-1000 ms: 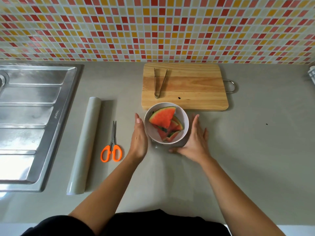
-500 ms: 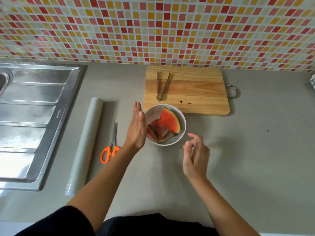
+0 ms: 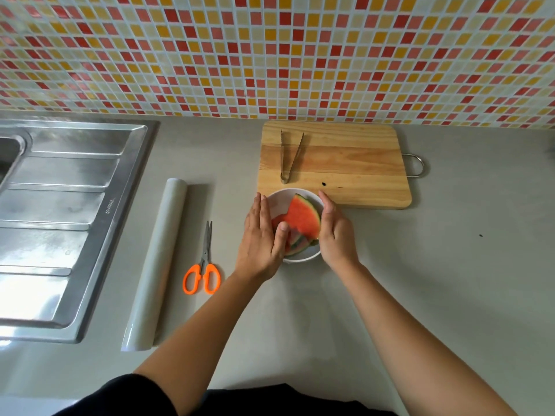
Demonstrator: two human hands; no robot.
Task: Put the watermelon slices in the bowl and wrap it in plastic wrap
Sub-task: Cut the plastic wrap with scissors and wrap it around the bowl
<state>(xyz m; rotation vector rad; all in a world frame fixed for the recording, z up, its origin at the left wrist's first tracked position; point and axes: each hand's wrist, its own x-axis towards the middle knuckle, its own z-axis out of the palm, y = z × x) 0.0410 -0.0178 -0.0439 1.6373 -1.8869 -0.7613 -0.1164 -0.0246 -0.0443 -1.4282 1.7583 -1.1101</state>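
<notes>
Now L hand (image 3: pixel 258 235) & R hand (image 3: pixel 335 235), fingers straight, flank bowl (image 3: pixel 280 197) (top slice (image 3: pixel 301 217) tip left).

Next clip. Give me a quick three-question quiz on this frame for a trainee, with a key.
1. True or false: the tongs lie on the cutting board.
2. What lies between the plastic wrap roll and the bowl? A) scissors B) knife C) spoon
3. Fill in: the left hand and right hand flank the ____.
Key: 1 true; 2 A; 3 bowl.
</notes>
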